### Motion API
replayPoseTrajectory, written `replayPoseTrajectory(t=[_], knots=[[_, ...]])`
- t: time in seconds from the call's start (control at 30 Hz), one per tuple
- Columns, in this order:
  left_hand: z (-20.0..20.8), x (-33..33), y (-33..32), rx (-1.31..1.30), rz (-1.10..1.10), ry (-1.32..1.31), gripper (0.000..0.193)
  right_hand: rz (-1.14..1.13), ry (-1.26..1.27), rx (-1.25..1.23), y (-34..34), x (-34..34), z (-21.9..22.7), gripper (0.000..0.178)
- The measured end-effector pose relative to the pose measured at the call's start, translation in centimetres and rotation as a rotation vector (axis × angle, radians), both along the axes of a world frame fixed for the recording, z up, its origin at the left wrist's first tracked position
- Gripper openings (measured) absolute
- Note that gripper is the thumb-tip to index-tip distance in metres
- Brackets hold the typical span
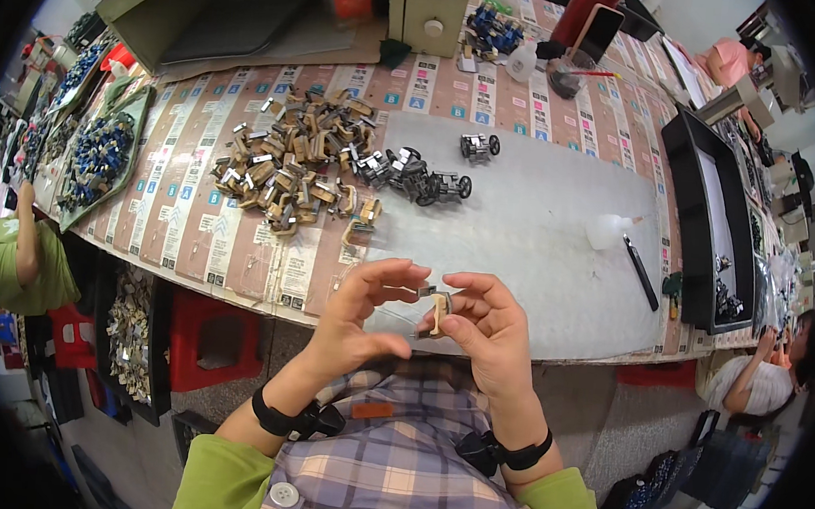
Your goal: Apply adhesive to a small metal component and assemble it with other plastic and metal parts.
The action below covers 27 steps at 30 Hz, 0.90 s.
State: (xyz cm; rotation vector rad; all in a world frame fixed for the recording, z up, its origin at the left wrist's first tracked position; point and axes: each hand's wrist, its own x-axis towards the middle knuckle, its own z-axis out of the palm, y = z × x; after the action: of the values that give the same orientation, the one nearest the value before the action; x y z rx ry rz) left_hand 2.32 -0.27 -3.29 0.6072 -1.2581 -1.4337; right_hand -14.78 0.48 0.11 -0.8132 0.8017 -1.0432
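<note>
Close to the table's front edge, my right hand (489,329) pinches a small tan part with metal ends (440,314) between thumb and fingers. My left hand (367,313) is beside it, thumb and fingers spread apart. Its fingertips come near the part's upper metal end; whether they touch cannot be made out. Beyond my hands lies a pile of similar tan-and-metal parts (292,159). Against its right side sits a cluster of dark metal pieces with small black wheels (417,179). One more such wheeled piece (478,147) lies apart, on the grey sheet (529,253).
On the sheet's right are a white squeeze bottle (607,232) and a black pen-like tool (641,273). A black tray (708,217) stands at the right edge, a metal cabinet (272,22) at the back. Co-workers sit at both sides; red stools (216,341) stand below left.
</note>
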Motion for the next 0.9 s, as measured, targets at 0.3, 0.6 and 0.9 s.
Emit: replayPoseTrajectory(t=[0.3, 0.6, 0.9], knots=[[-0.5, -0.7, 0.7, 0.097, -0.017, -0.079, 0.06, -0.297, 0.404, -0.237, -0.1, -2.9, -0.7, 0.029], [-0.2, -1.2, 0.2, 0.193, -0.062, 0.123, 0.064, -0.766, 0.915, -0.29, -7.1, -16.4, -4.4, 0.035], [-0.5, -0.4, 0.1, 0.182, -0.143, 0.169, 0.056, -0.691, 0.631, -0.279, -3.8, -10.8, -0.3, 0.037]])
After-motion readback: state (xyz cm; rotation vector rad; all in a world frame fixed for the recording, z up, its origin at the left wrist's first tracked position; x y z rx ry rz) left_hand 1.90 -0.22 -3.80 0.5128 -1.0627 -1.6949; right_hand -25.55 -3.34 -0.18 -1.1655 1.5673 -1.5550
